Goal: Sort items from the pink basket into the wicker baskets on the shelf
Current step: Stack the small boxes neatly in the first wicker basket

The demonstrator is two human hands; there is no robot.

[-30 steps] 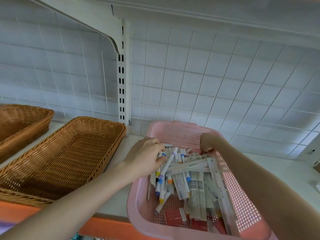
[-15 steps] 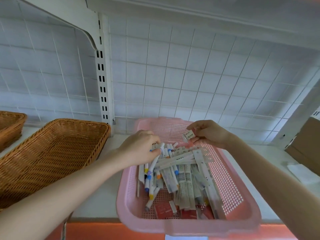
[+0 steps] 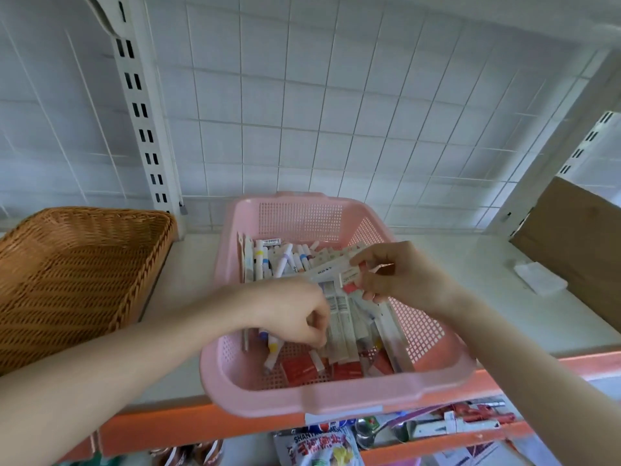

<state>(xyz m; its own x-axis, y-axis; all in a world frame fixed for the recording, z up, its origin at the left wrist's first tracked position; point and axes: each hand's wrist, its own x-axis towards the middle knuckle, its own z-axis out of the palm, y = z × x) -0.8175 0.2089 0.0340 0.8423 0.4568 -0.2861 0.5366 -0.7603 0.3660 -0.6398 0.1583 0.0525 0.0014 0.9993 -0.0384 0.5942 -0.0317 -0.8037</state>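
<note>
White shelf (image 3: 188, 264) with an orange front edge is carrying everything, head view looking down on it. Nearest, under the edge, a printed snack bag (image 3: 319, 445) and some metal spoons (image 3: 366, 428) are lying on a lower level. The pink basket (image 3: 302, 395) is sitting at the front of the shelf, its near rim hanging over the orange edge. Red packets (image 3: 299, 366) are lying on its floor at the near end, long white barcode packages (image 3: 339, 317) are piling across the middle, and markers (image 3: 279, 264) with coloured caps are lying toward the far left. The left hand (image 3: 295, 314) is hanging over the near middle of the pile, fingers curled down into the items; cannot tell whether they are pinching anything. The right hand (image 3: 400, 277) is holding above the right side of the basket, thumb and fingers pinching a small white-and-red packet (image 3: 351, 280) clear of the pile. A wicker basket (image 3: 77, 264) is standing on the shelf left of the pink one, near it but not touching. A white folded cloth (image 3: 537, 277) is lying to the right, just beside a cardboard box (image 3: 571, 247). Behind everything a white wire grid panel (image 3: 302, 112) is backing the shelf, with a slotted upright (image 3: 141, 112) rising behind the wicker basket.
</note>
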